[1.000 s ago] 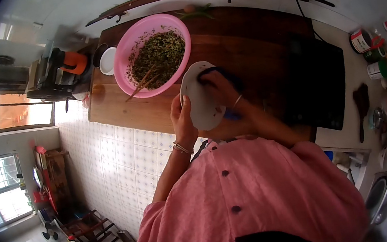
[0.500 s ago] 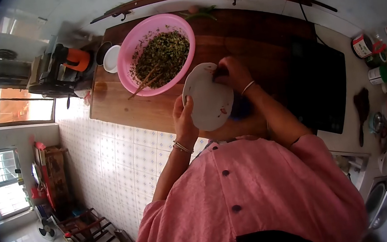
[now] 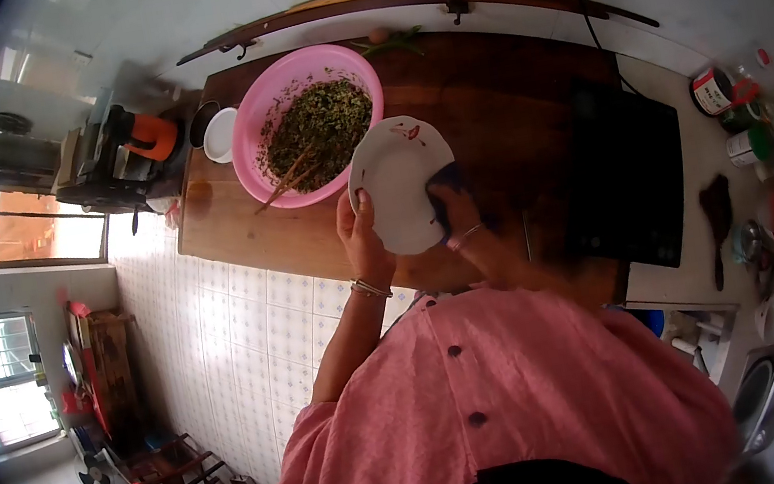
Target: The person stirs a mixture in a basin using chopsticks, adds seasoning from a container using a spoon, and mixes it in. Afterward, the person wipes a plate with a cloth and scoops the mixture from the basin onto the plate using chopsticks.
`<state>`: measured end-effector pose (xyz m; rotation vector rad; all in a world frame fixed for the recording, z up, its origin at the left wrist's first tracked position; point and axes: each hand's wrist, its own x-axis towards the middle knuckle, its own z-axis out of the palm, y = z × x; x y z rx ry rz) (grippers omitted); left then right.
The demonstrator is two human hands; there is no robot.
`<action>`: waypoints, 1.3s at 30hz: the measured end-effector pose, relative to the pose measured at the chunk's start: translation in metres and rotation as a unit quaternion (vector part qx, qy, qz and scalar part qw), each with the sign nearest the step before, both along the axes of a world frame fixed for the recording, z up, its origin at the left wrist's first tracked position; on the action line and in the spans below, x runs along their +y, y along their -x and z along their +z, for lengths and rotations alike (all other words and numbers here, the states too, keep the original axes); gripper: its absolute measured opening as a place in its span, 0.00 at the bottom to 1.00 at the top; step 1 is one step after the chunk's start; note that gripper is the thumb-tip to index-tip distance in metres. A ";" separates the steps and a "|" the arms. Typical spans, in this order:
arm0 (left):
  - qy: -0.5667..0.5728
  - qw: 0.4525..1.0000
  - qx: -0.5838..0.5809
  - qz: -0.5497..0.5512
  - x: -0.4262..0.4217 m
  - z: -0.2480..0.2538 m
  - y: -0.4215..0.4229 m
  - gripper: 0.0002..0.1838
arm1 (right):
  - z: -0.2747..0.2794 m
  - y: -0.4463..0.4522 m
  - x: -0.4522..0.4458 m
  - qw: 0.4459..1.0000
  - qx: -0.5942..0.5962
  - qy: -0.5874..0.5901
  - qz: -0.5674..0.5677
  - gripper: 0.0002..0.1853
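Observation:
My left hand (image 3: 364,237) grips the left rim of a white plate (image 3: 395,185) with a red printed pattern, thumb on the face. Against the plate's right edge, my right hand (image 3: 459,212) presses a dark cloth (image 3: 442,188); its fingers are partly hidden and a little blurred. The plate is held tilted above the wooden table. Just beyond it stands a pink basin (image 3: 242,143) containing a chopped green mixture (image 3: 326,115). A pair of chopsticks (image 3: 289,178) leans in the basin over its near rim.
The wooden table (image 3: 474,86) carries a small white bowl (image 3: 222,136) left of the basin and green peppers (image 3: 398,42) behind it. A black cooktop (image 3: 624,174) lies to the right. Jars (image 3: 713,92) and a brown spatula (image 3: 718,220) sit along the right-hand counter.
My right hand with the cloth has moved from the plate's upper edge down to its right edge. The plate has turned, so its red pattern now lies at the top.

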<state>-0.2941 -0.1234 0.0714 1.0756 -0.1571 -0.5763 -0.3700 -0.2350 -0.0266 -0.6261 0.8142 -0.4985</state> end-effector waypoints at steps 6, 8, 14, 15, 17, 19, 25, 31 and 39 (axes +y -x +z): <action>-0.128 0.946 -0.285 -0.088 0.013 0.009 0.006 0.27 | 0.017 0.015 -0.058 0.989 -0.027 0.104 0.104 0.21; -0.110 0.963 -0.184 -0.162 0.025 0.007 0.005 0.31 | 0.047 0.016 -0.098 0.934 0.002 0.258 0.249 0.16; -0.087 0.973 -0.016 -0.212 0.017 -0.009 0.005 0.33 | 0.116 -0.013 -0.121 0.718 -0.026 0.501 0.483 0.11; -0.088 0.973 -0.018 -0.214 0.015 -0.009 0.004 0.33 | 0.118 -0.015 -0.123 0.697 -0.025 0.495 0.519 0.12; -0.098 0.981 -0.040 -0.161 0.017 -0.010 0.006 0.33 | 0.113 -0.012 -0.121 0.714 -0.033 0.484 0.505 0.12; -0.085 0.988 -0.015 -0.128 0.014 -0.004 0.010 0.33 | 0.101 -0.009 -0.118 0.727 -0.041 0.473 0.495 0.12; -0.036 0.998 0.038 -0.030 0.010 -0.014 0.006 0.31 | 0.034 0.015 -0.095 0.917 0.003 0.285 0.279 0.13; -0.010 0.997 0.076 0.033 0.001 -0.026 0.005 0.25 | -0.007 0.025 -0.001 0.993 -0.078 -0.081 -0.047 0.13; -0.107 0.976 -0.186 0.039 0.026 -0.003 0.005 0.23 | -0.020 0.060 -0.006 0.919 0.114 0.290 0.240 0.21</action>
